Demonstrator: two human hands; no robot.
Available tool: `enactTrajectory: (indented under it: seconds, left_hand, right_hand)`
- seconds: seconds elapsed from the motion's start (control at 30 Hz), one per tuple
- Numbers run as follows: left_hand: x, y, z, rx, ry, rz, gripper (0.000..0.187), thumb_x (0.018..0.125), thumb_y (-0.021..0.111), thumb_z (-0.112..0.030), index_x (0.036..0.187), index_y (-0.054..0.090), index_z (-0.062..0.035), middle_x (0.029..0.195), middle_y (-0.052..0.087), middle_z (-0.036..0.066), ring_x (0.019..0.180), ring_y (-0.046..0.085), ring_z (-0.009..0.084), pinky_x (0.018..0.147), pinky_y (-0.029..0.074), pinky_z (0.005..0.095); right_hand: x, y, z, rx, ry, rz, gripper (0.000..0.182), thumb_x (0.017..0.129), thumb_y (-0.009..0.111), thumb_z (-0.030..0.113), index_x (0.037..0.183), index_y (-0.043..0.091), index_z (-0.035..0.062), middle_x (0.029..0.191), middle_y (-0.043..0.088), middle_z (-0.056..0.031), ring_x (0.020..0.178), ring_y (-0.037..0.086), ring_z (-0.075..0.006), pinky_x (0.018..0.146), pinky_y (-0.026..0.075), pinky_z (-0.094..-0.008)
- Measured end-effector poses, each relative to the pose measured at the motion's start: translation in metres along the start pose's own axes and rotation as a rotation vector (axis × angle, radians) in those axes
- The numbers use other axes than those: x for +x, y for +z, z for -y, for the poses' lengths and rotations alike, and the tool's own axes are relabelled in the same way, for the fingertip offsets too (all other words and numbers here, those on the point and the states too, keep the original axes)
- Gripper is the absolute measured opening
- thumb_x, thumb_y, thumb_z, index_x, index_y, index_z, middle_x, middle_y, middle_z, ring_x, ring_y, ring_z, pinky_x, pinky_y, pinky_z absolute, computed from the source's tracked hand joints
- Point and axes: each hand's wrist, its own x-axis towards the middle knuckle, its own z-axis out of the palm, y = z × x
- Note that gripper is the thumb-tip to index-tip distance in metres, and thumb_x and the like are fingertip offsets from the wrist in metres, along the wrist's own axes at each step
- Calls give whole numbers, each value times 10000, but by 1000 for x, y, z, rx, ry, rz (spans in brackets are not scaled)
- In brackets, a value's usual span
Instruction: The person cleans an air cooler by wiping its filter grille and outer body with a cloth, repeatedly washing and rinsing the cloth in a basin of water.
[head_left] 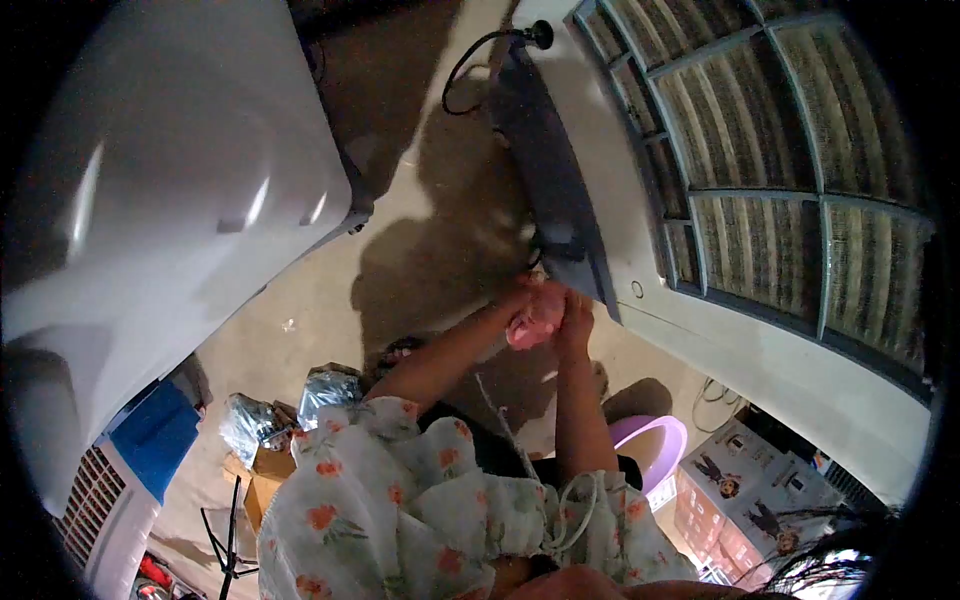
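Both my hands meet at the lower corner of a white air cooler [640,255], beside its dark grey base panel [550,170]. My left hand [514,292] comes in from the left and is closed on a crumpled pink cloth [533,320]. My right hand [575,314] is closed against the same cloth from the right, close to the tip of the panel. The fingers are partly hidden by the cloth and the dim light. Slatted cooling pads [740,120] show behind the cooler's grey grille.
A large glossy grey plastic body [200,120] fills the left. A black cord [460,80] loops at the cooler's top end. Nearby are a lilac tub [668,450], printed cartons [750,480], plastic-wrapped items [330,392], a blue object [155,440] and a black stand [230,550].
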Motion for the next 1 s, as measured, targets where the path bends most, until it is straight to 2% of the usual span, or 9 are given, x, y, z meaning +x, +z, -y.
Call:
enactTrajectory:
  seconds: [0.03,0.13,0.17,0.3,0.5,0.6,0.73,0.83,1.0]
  left_hand:
    - [1,-2,1,-239,-28,109,222,782,525,-121,987,594,-68,905,627,40,800,587,180,699,478,304]
    - [38,9,39,-937,-75,1306,324,712,579,-308,858,588,-18,767,593,110,700,564,282,647,476,395]
    - [38,7,32,-937,-81,1310,324,712,579,-308,858,588,-18,767,593,110,700,564,282,647,476,395]
    - [-14,-15,-47,1376,520,-88,426,671,622,-422,820,605,-23,731,592,165,685,571,336,612,482,448]
    - [-78,62,-155,1557,131,-152,366,697,600,-356,950,636,-93,872,621,169,785,610,293,635,491,393]
    - [-77,54,-137,1245,90,-233,355,740,581,-345,956,626,-67,869,625,161,783,614,274,628,489,387]
    - [-39,15,-23,243,-157,-231,331,835,518,-273,1013,570,1,911,617,143,817,608,229,666,503,364]
    - [-71,26,-54,-78,-262,-121,329,868,479,-219,1072,507,37,973,591,140,851,592,214,732,503,351]
    - [-59,27,-39,-455,37,-40,304,864,499,-211,1082,497,1,1021,572,139,891,582,230,786,492,372]
  right_hand:
    - [14,1,-12,42,-15,-23,333,867,513,243,1099,515,4,1029,571,-73,882,570,-197,705,492,-319]
    - [31,7,-8,654,92,-104,328,859,528,233,1101,511,12,1029,567,-72,886,560,-198,696,489,-321]
    - [30,7,-7,712,111,-104,336,859,532,240,1108,507,16,1037,564,-73,898,556,-200,707,487,-323]
    - [46,20,-107,68,-35,97,335,784,594,290,1037,568,73,1000,609,-88,872,587,-246,726,478,-357]
    - [29,27,-105,844,283,182,413,889,409,362,1149,489,51,1142,538,-84,1045,507,-213,885,414,-364]
    - [15,15,-75,758,322,70,407,913,400,341,1167,480,33,1145,537,-89,1046,513,-206,890,423,-347]
    - [-6,-8,-24,516,323,-8,335,889,468,249,1118,519,10,1058,575,-109,935,566,-214,796,470,-320]
    - [-19,-17,38,565,230,117,306,865,505,203,1087,538,-5,1014,589,-125,874,586,-219,740,491,-314]
    - [36,-13,3,321,69,72,330,847,522,220,1088,536,-6,1031,582,-130,888,582,-227,751,490,-323]
